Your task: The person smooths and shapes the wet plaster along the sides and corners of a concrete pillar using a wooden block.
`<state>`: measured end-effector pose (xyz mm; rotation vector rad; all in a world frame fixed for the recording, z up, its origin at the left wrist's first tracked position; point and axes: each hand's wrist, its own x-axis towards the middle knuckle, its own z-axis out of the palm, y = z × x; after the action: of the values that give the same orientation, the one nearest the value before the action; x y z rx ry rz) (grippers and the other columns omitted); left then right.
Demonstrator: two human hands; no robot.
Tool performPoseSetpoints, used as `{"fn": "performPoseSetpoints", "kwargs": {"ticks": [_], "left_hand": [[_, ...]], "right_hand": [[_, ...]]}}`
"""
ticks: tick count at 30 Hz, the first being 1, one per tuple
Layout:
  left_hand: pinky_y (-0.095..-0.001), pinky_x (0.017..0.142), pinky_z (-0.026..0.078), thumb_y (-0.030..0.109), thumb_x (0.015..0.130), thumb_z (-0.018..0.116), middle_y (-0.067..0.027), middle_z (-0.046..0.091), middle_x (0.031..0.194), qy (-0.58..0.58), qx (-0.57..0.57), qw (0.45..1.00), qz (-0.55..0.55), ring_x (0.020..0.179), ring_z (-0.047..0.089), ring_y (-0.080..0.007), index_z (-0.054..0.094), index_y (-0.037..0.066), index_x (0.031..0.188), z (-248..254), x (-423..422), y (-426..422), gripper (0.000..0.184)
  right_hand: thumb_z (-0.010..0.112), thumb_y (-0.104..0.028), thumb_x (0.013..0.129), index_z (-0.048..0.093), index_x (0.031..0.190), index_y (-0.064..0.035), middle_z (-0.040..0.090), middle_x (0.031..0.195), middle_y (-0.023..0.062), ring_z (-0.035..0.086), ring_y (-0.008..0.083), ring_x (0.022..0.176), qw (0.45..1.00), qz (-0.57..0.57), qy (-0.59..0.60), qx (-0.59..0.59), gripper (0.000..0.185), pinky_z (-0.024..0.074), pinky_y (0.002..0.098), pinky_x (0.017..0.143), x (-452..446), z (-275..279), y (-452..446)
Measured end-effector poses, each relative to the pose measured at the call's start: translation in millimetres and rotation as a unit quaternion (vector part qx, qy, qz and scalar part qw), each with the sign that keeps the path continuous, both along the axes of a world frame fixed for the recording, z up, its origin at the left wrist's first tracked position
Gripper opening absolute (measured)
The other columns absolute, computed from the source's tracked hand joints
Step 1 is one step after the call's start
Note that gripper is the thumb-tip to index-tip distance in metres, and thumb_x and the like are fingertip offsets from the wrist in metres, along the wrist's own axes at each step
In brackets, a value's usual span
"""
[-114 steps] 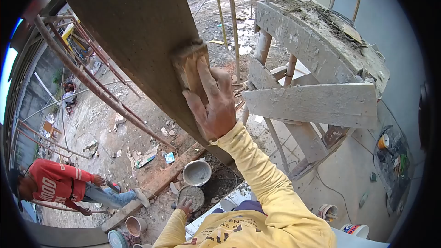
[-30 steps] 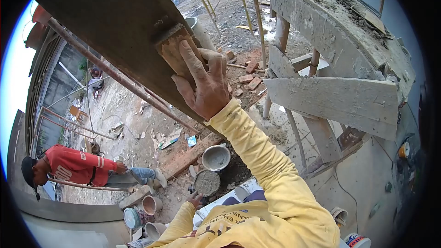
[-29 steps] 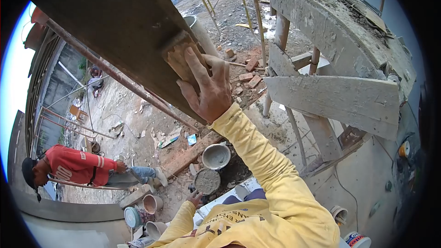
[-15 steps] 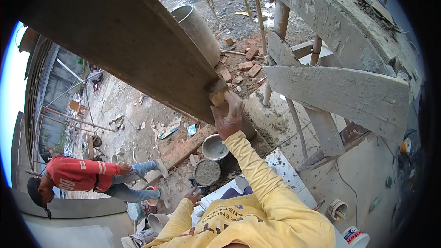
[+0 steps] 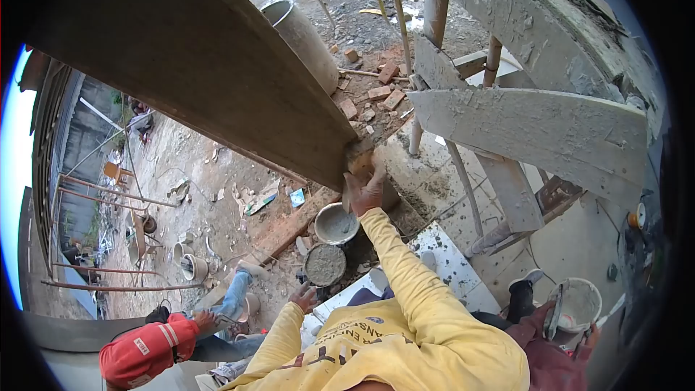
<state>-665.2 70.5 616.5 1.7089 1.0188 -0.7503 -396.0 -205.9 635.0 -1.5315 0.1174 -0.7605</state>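
My right hand (image 5: 367, 190) is closed on a yellowish sponge (image 5: 360, 164), which presses against the face of a long grey-brown plastered column (image 5: 289, 101) close to its lower end. The hand partly hides the sponge, and motion blurs it. My left hand (image 5: 304, 297) hangs low with its fingers apart and nothing in them. Beside it stands a bucket of grey mortar (image 5: 325, 265). Just above that is another bucket (image 5: 337, 223) holding wet grey liquid.
A person in red (image 5: 148, 347) bends at lower left. At lower right, a person in dark red (image 5: 539, 337) has hands on a white bucket (image 5: 583, 304). Mortar-smeared scaffold planks (image 5: 536, 127) stand at right. Broken bricks (image 5: 378, 93) and a concrete pipe (image 5: 304, 40) lie beyond.
My right hand and the sponge have shifted slightly downward and right along the column. The person in red has moved lower in view. A person with a white bucket has appeared at lower right.
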Motion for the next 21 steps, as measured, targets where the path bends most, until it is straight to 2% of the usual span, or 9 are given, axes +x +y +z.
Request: {"fn": "performPoseSetpoints", "kwargs": {"ticks": [1,3,5,9,11,14,17,19,21], "left_hand": [[-0.0397,0.071,0.056,0.044,0.090,0.071,-0.0093,0.064,0.129,0.035,0.040,0.997,-0.051,0.094,0.069,-0.0233,0.041,0.023,0.151,-5,-4,5,0.072],[-0.0402,0.073,0.054,0.047,0.089,0.071,-0.0074,0.064,0.129,0.078,0.089,0.986,-0.121,0.093,0.068,-0.0226,0.040,0.026,0.152,-27,-15,21,0.073],[-0.0418,0.075,0.054,0.047,0.089,0.071,-0.0076,0.063,0.130,0.094,0.075,0.988,-0.098,0.097,0.068,-0.0238,0.038,0.028,0.152,-9,-12,13,0.073],[-0.0439,0.078,0.053,0.047,0.089,0.070,-0.0076,0.061,0.135,0.071,0.043,0.993,-0.086,0.101,0.068,-0.0267,0.036,0.027,0.154,-8,-7,19,0.075],[-0.0452,0.081,0.053,0.046,0.091,0.069,-0.0078,0.057,0.141,0.055,0.026,0.995,-0.076,0.106,0.067,-0.0291,0.035,0.026,0.154,-8,-1,18,0.075],[-0.0481,0.086,0.051,0.044,0.093,0.067,-0.0072,0.053,0.145,0.064,0.016,0.996,-0.061,0.112,0.064,-0.0322,0.033,0.025,0.154,-6,0,18,0.073],[-0.0489,0.087,0.050,0.042,0.094,0.067,-0.0071,0.051,0.147,0.048,0.000,0.998,-0.050,0.112,0.064,-0.0333,0.033,0.025,0.155,-11,1,28,0.072],[-0.0468,0.084,0.051,0.042,0.093,0.067,-0.0071,0.052,0.145,0.048,-0.001,0.999,-0.024,0.112,0.064,-0.0323,0.035,0.026,0.153,-8,-1,32,0.069],[-0.0454,0.081,0.052,0.042,0.092,0.069,-0.0071,0.055,0.142,0.052,0.000,0.998,-0.022,0.111,0.064,-0.0317,0.038,0.027,0.152,-5,-10,36,0.069]], "right_hand": [[0.076,-0.027,0.085,0.041,0.139,-0.0018,0.050,0.132,0.0226,0.050,0.0394,0.119,0.994,0.024,0.063,0.083,0.069,0.0395,0.0473,0.103,-7,-33,5],[0.076,-0.026,0.085,0.041,0.138,-0.0018,0.050,0.132,0.0219,0.050,0.0388,0.119,0.997,0.001,0.064,0.050,0.069,0.0395,0.0468,0.104,-16,-27,0],[0.076,-0.026,0.085,0.042,0.138,-0.0018,0.050,0.133,0.0211,0.050,0.0383,0.120,0.997,-0.014,0.074,0.017,0.068,0.0395,0.0463,0.104,-19,-5,-1],[0.077,-0.027,0.083,0.046,0.139,-0.0058,0.053,0.131,0.0152,0.051,0.0345,0.118,0.986,-0.067,-0.140,-0.067,0.067,0.0416,0.0449,0.101,14,139,-7],[0.075,-0.029,0.084,0.046,0.142,-0.0084,0.054,0.126,0.0144,0.051,0.0321,0.114,0.968,-0.041,-0.213,-0.129,0.068,0.0429,0.0447,0.098,21,222,-15],[0.074,-0.030,0.085,0.045,0.144,-0.0104,0.055,0.122,0.0144,0.051,0.0309,0.110,0.970,-0.051,-0.194,-0.135,0.069,0.0436,0.0454,0.095,19,260,-10],[0.073,-0.031,0.086,0.044,0.146,-0.0085,0.054,0.119,0.0158,0.051,0.0321,0.109,0.974,-0.090,-0.157,-0.137,0.070,0.0438,0.0457,0.095,13,174,-5],[0.073,-0.030,0.086,0.040,0.148,-0.0052,0.054,0.128,0.0190,0.052,0.0356,0.117,0.995,-0.061,-0.055,-0.058,0.074,0.0423,0.0450,0.101,-5,81,4],[0.071,-0.030,0.087,0.041,0.146,-0.0010,0.053,0.135,0.0226,0.050,0.0384,0.126,0.987,-0.012,0.124,0.096,0.072,0.0394,0.0430,0.107,-24,11,4]]}}
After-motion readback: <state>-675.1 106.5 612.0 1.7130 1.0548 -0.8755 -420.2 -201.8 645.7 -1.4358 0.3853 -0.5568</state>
